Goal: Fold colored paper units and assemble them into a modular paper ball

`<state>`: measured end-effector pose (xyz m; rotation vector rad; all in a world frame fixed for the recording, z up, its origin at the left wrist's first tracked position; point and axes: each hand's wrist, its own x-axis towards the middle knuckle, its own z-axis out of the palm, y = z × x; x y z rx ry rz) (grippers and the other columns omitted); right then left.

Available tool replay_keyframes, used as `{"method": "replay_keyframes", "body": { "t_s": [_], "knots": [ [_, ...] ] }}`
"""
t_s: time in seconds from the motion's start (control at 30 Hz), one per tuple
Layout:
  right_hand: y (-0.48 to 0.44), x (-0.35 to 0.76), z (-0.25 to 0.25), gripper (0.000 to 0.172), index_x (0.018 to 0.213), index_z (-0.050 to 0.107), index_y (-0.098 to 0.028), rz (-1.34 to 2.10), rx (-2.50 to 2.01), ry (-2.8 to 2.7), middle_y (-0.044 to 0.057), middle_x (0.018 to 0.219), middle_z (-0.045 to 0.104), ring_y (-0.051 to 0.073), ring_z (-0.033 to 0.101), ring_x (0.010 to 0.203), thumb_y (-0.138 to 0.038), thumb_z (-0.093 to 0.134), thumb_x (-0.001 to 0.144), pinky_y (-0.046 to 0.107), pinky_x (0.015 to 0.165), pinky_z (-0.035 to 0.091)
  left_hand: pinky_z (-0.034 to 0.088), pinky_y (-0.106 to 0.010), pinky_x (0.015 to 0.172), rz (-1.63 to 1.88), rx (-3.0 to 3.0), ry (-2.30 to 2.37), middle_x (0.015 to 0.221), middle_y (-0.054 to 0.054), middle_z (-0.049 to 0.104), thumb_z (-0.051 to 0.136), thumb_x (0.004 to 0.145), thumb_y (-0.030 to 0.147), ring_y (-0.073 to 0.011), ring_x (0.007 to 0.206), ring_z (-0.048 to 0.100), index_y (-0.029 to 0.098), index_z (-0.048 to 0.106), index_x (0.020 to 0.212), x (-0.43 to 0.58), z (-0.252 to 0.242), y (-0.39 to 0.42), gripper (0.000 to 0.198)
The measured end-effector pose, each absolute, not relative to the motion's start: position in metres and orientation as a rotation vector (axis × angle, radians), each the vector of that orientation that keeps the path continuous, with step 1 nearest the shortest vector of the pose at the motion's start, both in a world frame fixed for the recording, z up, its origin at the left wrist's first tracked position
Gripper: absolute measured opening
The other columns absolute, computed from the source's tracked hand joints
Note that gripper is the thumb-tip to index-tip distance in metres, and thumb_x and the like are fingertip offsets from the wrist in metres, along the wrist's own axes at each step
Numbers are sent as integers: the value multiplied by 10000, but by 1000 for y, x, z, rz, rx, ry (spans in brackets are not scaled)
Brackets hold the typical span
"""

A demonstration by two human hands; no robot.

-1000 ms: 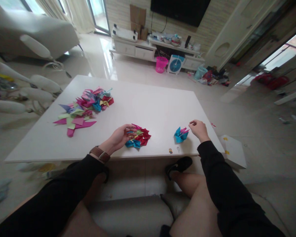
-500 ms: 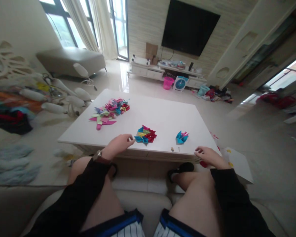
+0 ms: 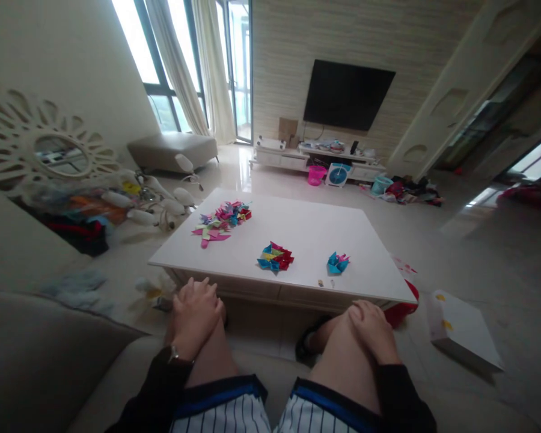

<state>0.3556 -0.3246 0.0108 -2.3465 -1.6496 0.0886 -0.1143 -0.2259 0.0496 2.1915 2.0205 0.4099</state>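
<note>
My left hand (image 3: 199,310) lies on my left knee, fingers spread over it and holding nothing. Over my right knee rests my right hand (image 3: 370,325), also open and empty. Beyond my knees, the white table (image 3: 306,222) carries folded paper pieces. A large mixed pile of origami (image 3: 223,221) lies at its left. Near the middle of the front edge sits a smaller cluster of blue, yellow and red origami (image 3: 276,257). Further right is a little blue and pink origami group (image 3: 338,263). Two tiny objects (image 3: 320,282) lie by the front edge, too small to name.
A white box (image 3: 466,331) stands on the floor to the right. Left of the table are a lamp with several white shades (image 3: 171,204) and bagged items. Along the far wall, a low cabinet (image 3: 282,157) stands beneath a television (image 3: 348,95).
Both hands have drawn back from the table's front edge and come down onto my knees. The camera view has tilted up. The paper pieces look unmoved on the table.
</note>
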Motion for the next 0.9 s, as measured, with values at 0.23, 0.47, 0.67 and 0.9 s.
{"method": "replay_keyframes", "body": {
  "t_s": [0.23, 0.47, 0.67, 0.9],
  "knots": [
    [-301, 325, 16, 403, 1186, 696, -244, 147, -2277, -1710, 68, 1336, 670, 299, 533, 1299, -394, 403, 954, 441, 1093, 429, 272, -574, 1161, 426, 2332, 1837, 1462, -106, 591, 529, 910, 288, -369, 1460, 368, 276, 715, 1238, -97, 56, -221, 377],
    [-282, 308, 25, 359, 1082, 706, -260, 222, -2360, -1728, 69, 1202, 716, 300, 598, 1153, -418, 415, 944, 432, 916, 471, 469, -307, 1021, 382, 2010, 1616, 1257, -119, 711, 493, 942, 330, -226, 1163, 655, 159, 678, 1237, -75, 11, -117, 388],
    [-288, 332, 22, 350, 985, 727, -255, 227, -2304, -1702, 67, 1111, 738, 296, 624, 1062, -461, 456, 907, 419, 925, 473, 311, -417, 1186, 347, 1983, 1956, 1440, -260, 542, 535, 883, 284, -332, 1396, 464, 1, 536, 1376, -104, -32, -12, 568],
    [-307, 353, 14, 381, 974, 765, -246, 223, -2222, -1652, 79, 1110, 753, 321, 631, 1084, -494, 499, 859, 476, 1016, 449, 305, -560, 1160, 233, 1867, 2219, 1573, -259, 384, 536, 867, 355, -425, 1456, 339, 65, 560, 1373, -155, -56, 43, 584]
  ]
}}
